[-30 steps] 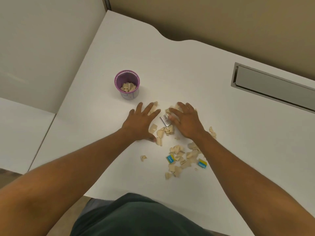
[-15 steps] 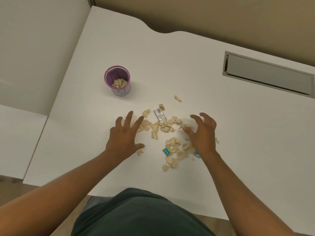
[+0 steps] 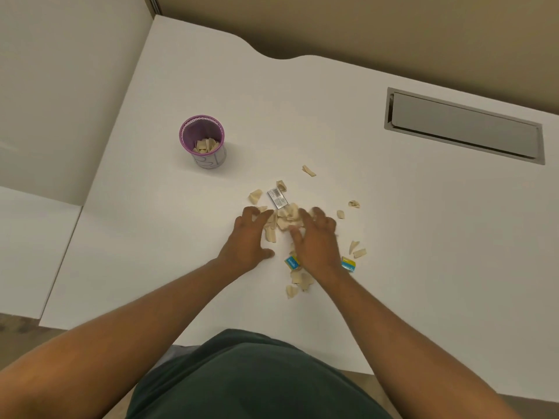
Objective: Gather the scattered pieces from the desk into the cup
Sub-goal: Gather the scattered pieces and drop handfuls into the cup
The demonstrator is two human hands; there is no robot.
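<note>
A purple mesh cup stands upright on the white desk at the left, with several beige pieces inside. A heap of beige pieces lies between my two hands. My left hand and my right hand lie flat on the desk with fingers pressed against the heap from either side. A small silver printed piece lies just beyond the heap. Two blue-and-yellow pieces lie on either side of my right wrist. More beige scraps lie nearer me.
Stray beige scraps lie farther out and to the right. A grey recessed cable flap sits in the desk at the back right. A lower white surface adjoins at the left.
My hands have closed in toward each other, pushing loose pieces into a tighter heap between them. The camera view shifted slightly.
</note>
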